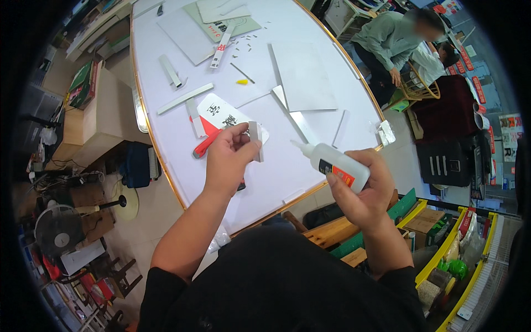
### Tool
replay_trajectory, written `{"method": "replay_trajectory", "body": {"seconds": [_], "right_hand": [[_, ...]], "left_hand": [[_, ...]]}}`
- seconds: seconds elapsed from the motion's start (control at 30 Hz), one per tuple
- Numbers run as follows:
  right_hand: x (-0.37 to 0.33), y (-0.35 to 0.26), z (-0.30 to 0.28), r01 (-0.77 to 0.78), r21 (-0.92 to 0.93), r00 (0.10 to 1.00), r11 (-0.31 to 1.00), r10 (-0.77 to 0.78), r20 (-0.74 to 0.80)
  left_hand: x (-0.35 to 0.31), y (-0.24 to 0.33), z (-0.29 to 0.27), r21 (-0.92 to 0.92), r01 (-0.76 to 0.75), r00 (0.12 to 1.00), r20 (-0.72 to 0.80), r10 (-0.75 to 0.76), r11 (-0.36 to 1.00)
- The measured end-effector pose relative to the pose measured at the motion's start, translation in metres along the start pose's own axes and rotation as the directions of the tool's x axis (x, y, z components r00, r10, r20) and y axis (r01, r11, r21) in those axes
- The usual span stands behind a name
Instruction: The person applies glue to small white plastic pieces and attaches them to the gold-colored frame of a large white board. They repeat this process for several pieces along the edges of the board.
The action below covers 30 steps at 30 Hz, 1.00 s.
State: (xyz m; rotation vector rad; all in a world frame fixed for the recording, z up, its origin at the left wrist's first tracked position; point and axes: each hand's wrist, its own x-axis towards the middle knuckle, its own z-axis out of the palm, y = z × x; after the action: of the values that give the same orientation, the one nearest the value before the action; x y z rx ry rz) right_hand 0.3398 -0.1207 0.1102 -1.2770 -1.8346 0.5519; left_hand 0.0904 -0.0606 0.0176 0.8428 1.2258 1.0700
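My left hand (225, 163) is closed, pinching a small grey-white strip (255, 141) upright between thumb and fingers. In my right hand (368, 193) is a translucent white squeeze bottle (357, 169) with a narrow nozzle and a dark and red label, like a glue bottle. The bottle tilts so its nozzle points left toward the strip, with a gap between them. Just beyond my left hand lie a red-handled cutter (206, 143) and a white card (217, 106) with dark lettering and a red patch. Part of both is hidden by the hand.
The white table (249, 207) has a gold-coloured edge. On it lie a white panel (307, 77), metal-like strips (185, 98), a yellow piece (241, 82) and several dark scraps. A yellow-framed rack (463, 243) stands at right. Two people (381, 41) are beyond the table.
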Motion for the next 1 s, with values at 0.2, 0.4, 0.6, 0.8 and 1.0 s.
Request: {"method": "replay_trajectory", "body": {"seconds": [0.2, 0.4, 0.6, 0.8, 1.0], "right_hand": [[-0.009, 0.002, 0.029, 0.222, -0.161, 0.975, 0.962, -0.218, 0.042], [-0.005, 0.004, 0.054, 0.315, -0.235, 0.949, 0.919, -0.302, 0.091], [0.001, 0.007, 0.061, 0.350, -0.238, 0.937, 0.906, -0.336, 0.098], [0.001, 0.007, 0.064, 0.340, -0.248, 0.940, 0.907, -0.322, 0.111], [0.001, 0.005, 0.062, 0.316, -0.240, 0.948, 0.918, -0.294, 0.125]], "left_hand": [[0.015, -0.011, 0.002, -0.127, 0.102, 0.989, -0.093, -0.114, 0.987], [0.016, -0.017, 0.015, -0.105, 0.115, 0.982, -0.138, -0.129, 0.988], [0.014, -0.020, 0.017, -0.058, 0.123, 0.981, -0.144, -0.130, 0.991], [0.013, -0.026, 0.013, 0.000, 0.072, 0.984, -0.161, -0.071, 0.997], [0.013, -0.025, 0.008, 0.063, 0.072, 0.988, -0.143, -0.063, 0.995]]}}
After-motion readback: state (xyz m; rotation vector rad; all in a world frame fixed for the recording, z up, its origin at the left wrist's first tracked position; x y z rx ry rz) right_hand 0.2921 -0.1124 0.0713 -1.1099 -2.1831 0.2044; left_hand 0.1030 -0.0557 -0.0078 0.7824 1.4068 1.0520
